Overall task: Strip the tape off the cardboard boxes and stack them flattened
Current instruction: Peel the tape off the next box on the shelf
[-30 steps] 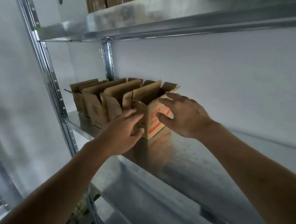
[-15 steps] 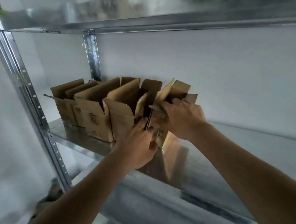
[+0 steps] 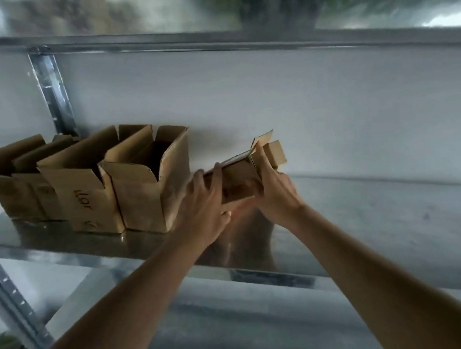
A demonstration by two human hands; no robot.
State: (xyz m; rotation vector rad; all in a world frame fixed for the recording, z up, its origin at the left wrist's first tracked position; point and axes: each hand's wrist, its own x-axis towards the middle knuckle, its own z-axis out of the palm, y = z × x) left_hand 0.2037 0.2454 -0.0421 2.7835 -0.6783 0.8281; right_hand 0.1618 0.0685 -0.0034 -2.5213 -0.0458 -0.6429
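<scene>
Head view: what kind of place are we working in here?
Most likely a storeroom or stockroom. A galvanised metal shelf on a slotted upright stands against a plain white wall, holding a row of open cardboard boxes, with another shelf overhead.

You've got one small brown cardboard box (image 3: 240, 173) tilted, partly collapsed, above the shelf; four open boxes (image 3: 89, 185) stand in a row left of it.

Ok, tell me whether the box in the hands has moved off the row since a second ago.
Yes. The held box was touching the open box at the row's end; now it sits rightward, apart, squashed between both hands.
</scene>
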